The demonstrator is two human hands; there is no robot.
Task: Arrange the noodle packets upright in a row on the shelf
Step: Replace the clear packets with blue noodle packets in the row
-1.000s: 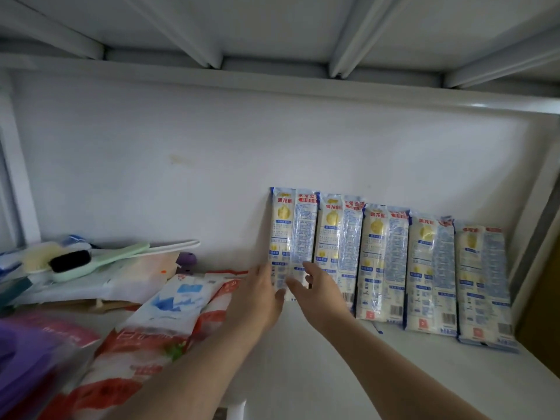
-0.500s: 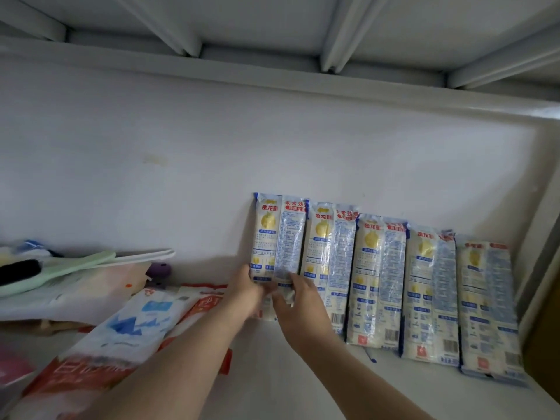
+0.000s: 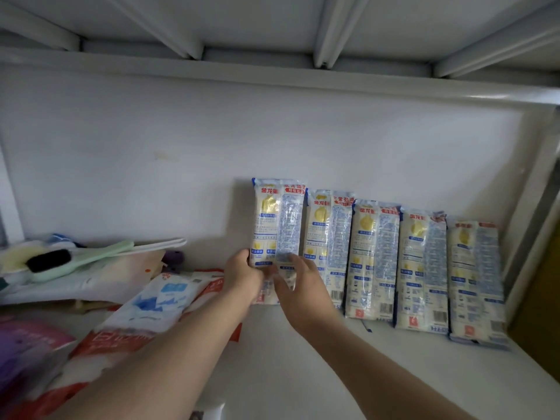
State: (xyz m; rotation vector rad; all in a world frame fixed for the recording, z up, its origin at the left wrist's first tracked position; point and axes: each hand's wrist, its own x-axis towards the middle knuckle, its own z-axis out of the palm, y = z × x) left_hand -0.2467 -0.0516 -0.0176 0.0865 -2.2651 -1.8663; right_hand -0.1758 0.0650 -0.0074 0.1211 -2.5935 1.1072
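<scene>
Noodle packet, leftmost of row: slick film, stiff brittle contents, likely light. Left hand and right hand grip lower sides; hold low, gently.

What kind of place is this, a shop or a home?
Probably a home storage shelf: noodle packets stand along a white metal shelf, beside a brush and loose bags.
</scene>
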